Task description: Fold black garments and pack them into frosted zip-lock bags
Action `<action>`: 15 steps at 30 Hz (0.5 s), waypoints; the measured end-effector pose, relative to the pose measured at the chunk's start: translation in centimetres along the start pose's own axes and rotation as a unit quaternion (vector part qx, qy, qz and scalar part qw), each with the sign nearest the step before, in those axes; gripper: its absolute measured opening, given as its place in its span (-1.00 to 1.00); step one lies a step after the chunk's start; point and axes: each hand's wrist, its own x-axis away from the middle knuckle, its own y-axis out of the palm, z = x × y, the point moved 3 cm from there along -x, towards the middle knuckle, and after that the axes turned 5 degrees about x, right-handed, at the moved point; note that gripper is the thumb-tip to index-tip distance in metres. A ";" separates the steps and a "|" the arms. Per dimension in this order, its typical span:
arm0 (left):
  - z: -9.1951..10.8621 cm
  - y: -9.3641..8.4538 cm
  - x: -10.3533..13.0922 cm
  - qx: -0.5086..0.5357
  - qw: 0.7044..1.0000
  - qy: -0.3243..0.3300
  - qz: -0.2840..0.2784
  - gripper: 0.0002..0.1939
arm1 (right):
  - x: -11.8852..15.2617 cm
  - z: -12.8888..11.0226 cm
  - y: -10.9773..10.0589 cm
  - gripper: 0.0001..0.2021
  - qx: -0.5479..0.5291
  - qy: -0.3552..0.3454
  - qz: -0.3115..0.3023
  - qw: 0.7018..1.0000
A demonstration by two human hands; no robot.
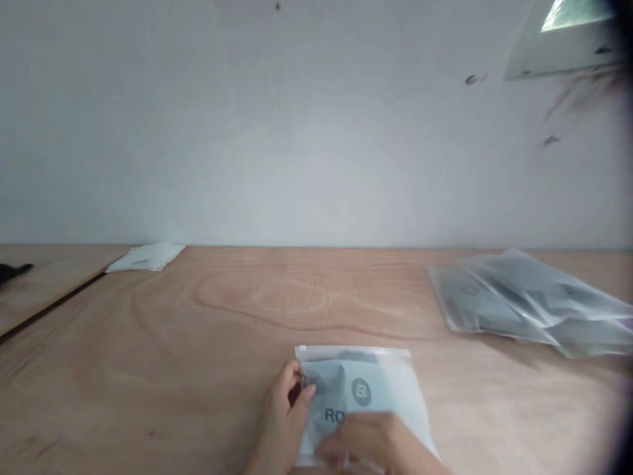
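Observation:
A frosted plastic zip bag [395, 389] lies on the table at the front, its slider zip along the far edge. It carries a round dark logo and the letters "RO", and something folded and pale blue-grey shows inside. My left hand [287, 409] pinches the bag's left edge, thumb on top and fingers at the side. Over the lower part of the bag is my right hand [376, 439], blurred and bent, covering the rest of the print. Its fingertips are too smeared to tell whether they grip anything.
Several similar frosted bags [534, 297] overlap in a pile at the right of the wooden table [222, 356]. A flat white packet [147, 256] lies at the back left, beside a dark gap in the tabletop. A black object [14, 271] sits at the far left. Behind stands a pale wall [297, 132].

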 end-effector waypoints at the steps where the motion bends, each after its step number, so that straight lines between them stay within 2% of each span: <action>1: 0.1 0.0 0.0 0.017 1.000 0.004 -0.007 -0.85 | -0.2 0.3 -1.3 -0.77 0.010 0.016 0.054 0.998; 3: 0.7 0.1 0.2 0.042 0.998 0.019 -0.035 -0.92 | -0.9 1.7 -3.6 -0.64 0.036 0.060 0.154 0.986; 4: 1.2 0.3 0.4 0.053 0.997 0.025 -0.053 -0.93 | -1.3 2.4 -4.2 -0.59 0.036 0.083 0.172 0.981; 6: 2.2 0.8 0.9 0.062 0.994 0.031 -0.083 -0.92 | -2.3 3.1 -4.3 -0.65 0.019 0.116 0.133 0.984; 9: 3.6 1.5 1.8 0.066 0.993 0.034 -0.093 -0.85 | -3.2 2.0 -3.5 -0.86 0.004 0.134 0.079 0.988; 12: 4.7 1.4 2.3 0.074 0.994 0.046 -0.069 -0.73 | -3.1 0.1 -3.5 -0.90 0.018 0.130 0.094 0.987; 15: 5.5 -0.4 2.4 0.053 0.997 0.059 -0.009 -0.72 | -1.6 -0.2 -4.1 -0.89 0.047 0.118 0.098 0.987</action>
